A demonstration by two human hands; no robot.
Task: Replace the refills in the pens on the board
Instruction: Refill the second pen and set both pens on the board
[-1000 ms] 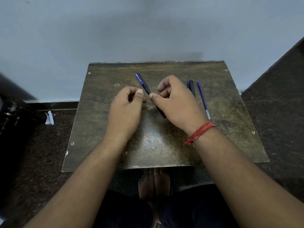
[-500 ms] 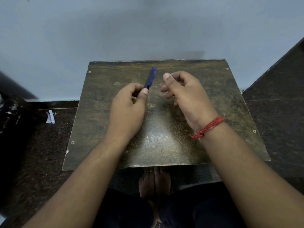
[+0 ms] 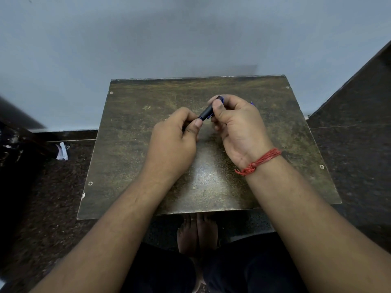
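A dark pen (image 3: 206,112) with a blue far end is held above the middle of the worn wooden board (image 3: 131,157), slanting up to the right. My left hand (image 3: 172,142) grips its near end between thumb and curled fingers. My right hand (image 3: 237,123), with a red thread at the wrist, pinches its far end with the thumb on top. A sliver of blue (image 3: 252,103) shows just behind my right hand; the other pen and refill on the board are hidden by that hand.
The board lies on a dark speckled floor against a pale wall (image 3: 190,34). A dark ledge (image 3: 359,85) rises at the right. A white scrap (image 3: 62,152) and dark clutter sit at the left. My bare feet (image 3: 197,233) show below the board's near edge.
My left hand lifted the pen off the board and turned it to slant right. My right hand let go, swung away, then came back and took hold of the pen's far end.
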